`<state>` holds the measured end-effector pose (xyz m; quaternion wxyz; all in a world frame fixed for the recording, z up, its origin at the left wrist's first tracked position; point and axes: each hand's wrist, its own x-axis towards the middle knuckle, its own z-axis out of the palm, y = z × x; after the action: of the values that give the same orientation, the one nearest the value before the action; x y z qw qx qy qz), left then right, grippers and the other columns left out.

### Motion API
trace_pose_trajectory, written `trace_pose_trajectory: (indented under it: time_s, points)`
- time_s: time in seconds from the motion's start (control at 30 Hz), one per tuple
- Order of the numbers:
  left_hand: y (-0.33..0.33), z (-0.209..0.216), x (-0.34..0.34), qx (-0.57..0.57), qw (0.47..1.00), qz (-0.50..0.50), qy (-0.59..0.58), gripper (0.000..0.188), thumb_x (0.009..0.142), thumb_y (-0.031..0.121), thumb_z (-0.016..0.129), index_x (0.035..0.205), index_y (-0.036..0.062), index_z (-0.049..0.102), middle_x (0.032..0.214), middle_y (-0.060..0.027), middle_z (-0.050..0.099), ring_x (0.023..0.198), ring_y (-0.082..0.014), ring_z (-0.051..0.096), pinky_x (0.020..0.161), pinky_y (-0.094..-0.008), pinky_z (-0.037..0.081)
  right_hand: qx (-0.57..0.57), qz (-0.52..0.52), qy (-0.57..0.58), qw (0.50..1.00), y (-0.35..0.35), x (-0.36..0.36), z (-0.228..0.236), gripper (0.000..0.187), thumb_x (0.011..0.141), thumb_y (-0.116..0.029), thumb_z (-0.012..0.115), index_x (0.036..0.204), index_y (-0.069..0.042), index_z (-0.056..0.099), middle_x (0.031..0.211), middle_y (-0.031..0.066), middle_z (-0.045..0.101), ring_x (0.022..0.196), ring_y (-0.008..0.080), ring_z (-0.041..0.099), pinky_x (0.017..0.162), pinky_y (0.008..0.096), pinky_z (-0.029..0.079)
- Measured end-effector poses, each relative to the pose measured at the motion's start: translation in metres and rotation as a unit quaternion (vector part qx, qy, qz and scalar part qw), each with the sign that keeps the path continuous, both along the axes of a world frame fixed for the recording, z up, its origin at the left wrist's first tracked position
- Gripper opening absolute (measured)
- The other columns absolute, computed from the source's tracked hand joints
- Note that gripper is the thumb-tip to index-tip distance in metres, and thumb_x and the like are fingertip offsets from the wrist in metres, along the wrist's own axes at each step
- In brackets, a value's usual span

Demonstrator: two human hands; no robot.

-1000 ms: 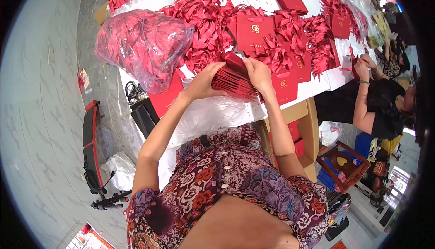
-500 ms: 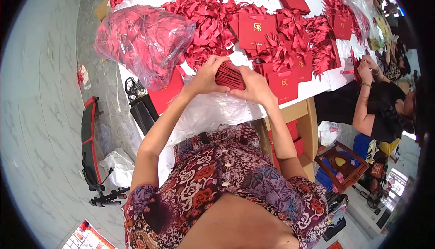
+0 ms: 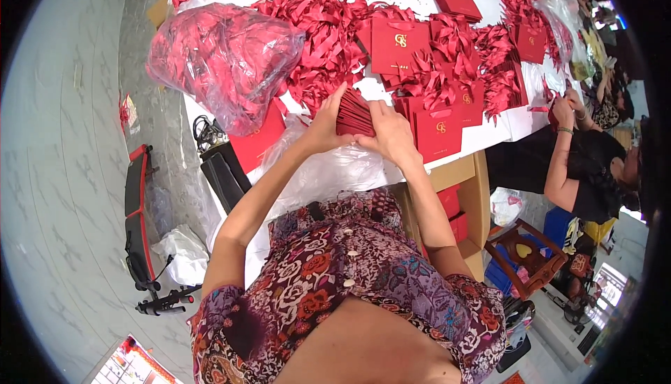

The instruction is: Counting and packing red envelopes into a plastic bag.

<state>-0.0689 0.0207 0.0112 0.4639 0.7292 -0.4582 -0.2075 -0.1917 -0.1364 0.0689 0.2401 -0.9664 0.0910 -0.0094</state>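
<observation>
Between my two hands stands a stack of flat red paper bags (image 3: pixel 355 114), its many edges turned up toward me. My left hand (image 3: pixel 326 129) is closed on the stack's left side, and my right hand (image 3: pixel 393 134) grips its right side, fingers over the far part and thumb near the bottom. Crumpled clear plastic (image 3: pixel 321 174) lies on the table just below the hands. Right of my right hand stand red gift bags (image 3: pixel 439 132) with gold print and ribbon handles. A heap of red ribbons (image 3: pixel 311 41) lies beyond the stack.
A clear plastic sack of red ribbon (image 3: pixel 224 62) sits at the table's left. Beneath the table's right front is an open cardboard box (image 3: pixel 478 199) with red bags inside. A co-worker (image 3: pixel 566 153) handles something red at the right. A wooden chair (image 3: pixel 525 255) stands behind.
The stack has turned a little more upright between my hands, and its edges look more fanned. My right hand's fingers have shifted slightly over it. Both hands still hold it.
</observation>
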Motion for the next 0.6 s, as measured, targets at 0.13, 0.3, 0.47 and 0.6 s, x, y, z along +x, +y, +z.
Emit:
trace_pose_trajectory:
  time_s: [0.13, 0.3, 0.47, 0.6]
  points:
    - [-0.001, 0.004, 0.002, 0.015, 1.0, 0.015, -0.02, 0.109, 0.063, 0.025, 0.086, 0.148, -0.0017, 0.023, 0.145, -0.0251, 0.038, 0.134, -0.0396, 0.037, 0.112, -0.0446, 0.03, -0.005, -0.006, -0.025, 1.0, -0.005, 0.001, -0.003, 0.055, 0.073, -0.032, 0.078, 0.113, -0.004, 0.052, 0.099, 0.0173, 0.06, 0.088, 0.0365, 0.063, 0.072, 0.0456, 0.052]
    - [0.011, 0.024, 0.0, -0.05, 0.979, 0.138, -0.142, 0.092, 0.069, 0.025, 0.084, 0.144, 0.0016, 0.035, 0.139, -0.0214, 0.043, 0.131, -0.0376, 0.039, 0.109, -0.0458, 0.031, 0.099, -0.105, -0.051, 0.988, -0.022, -0.005, 0.01, 0.051, 0.077, -0.031, 0.077, 0.116, -0.006, 0.057, 0.102, 0.0188, 0.067, 0.089, 0.0372, 0.067, 0.074, 0.0418, 0.053]
    - [0.034, 0.047, -0.027, -0.084, 0.948, 0.307, 0.025, 0.089, 0.074, 0.028, 0.083, 0.144, 0.0005, 0.034, 0.139, -0.0201, 0.042, 0.13, -0.0316, 0.04, 0.107, -0.0437, 0.035, 0.34, -0.18, -0.204, 0.9, -0.024, -0.019, 0.034, 0.047, 0.082, -0.022, 0.077, 0.118, 0.0, 0.055, 0.102, 0.0121, 0.07, 0.087, 0.0201, 0.068, 0.076, 0.0334, 0.054]
    - [0.036, 0.083, -0.034, -0.059, 0.89, 0.186, 0.413, 0.088, 0.078, 0.029, 0.082, 0.143, -0.0039, 0.032, 0.139, -0.0159, 0.046, 0.128, -0.026, 0.046, 0.108, -0.0379, 0.037, 0.575, -0.186, -0.192, 0.774, -0.012, -0.023, 0.039, 0.04, 0.088, -0.014, 0.072, 0.122, 0.0, 0.055, 0.112, 0.0079, 0.066, 0.098, 0.0141, 0.062, 0.086, 0.0286, 0.051]
